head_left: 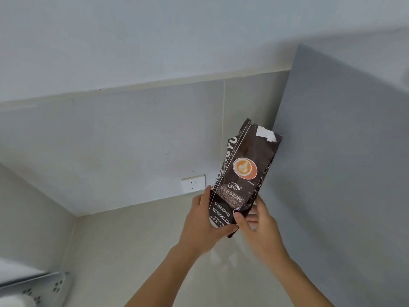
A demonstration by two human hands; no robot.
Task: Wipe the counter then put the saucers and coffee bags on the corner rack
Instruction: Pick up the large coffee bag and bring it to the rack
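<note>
Both forearms, nearest the lens, rise from the lower edge and meet at a coffee bag (241, 178). My left hand (207, 218) is closed around the bag's lower left edge, thumb across the printed front near the bottom, fingers hidden behind. My right hand (257, 220) clamps the lower right corner, thumb on the front and fingers curled behind the side fold; it is slightly blurred. Held in the air by its bottom third, the bag touches no surface that I can see. Its long axis runs up and slightly rightward away from both hands, so the torn, taped top leans toward a grey panel (345, 151) at right; whether top and panel touch cannot be told. Behind the bag are a tiled wall (110, 140) and a wall socket (193, 183), the socket just left of my left hand. A perforated white shelf edge, presumably the corner rack (44, 286), shows at lower left, well apart from the bag and below and left of both hands. Judged from this, placing calls for swinging the bag down and leftward, bottom end leading; my left hand lies nearer the rack. No saucers are in view.
</note>
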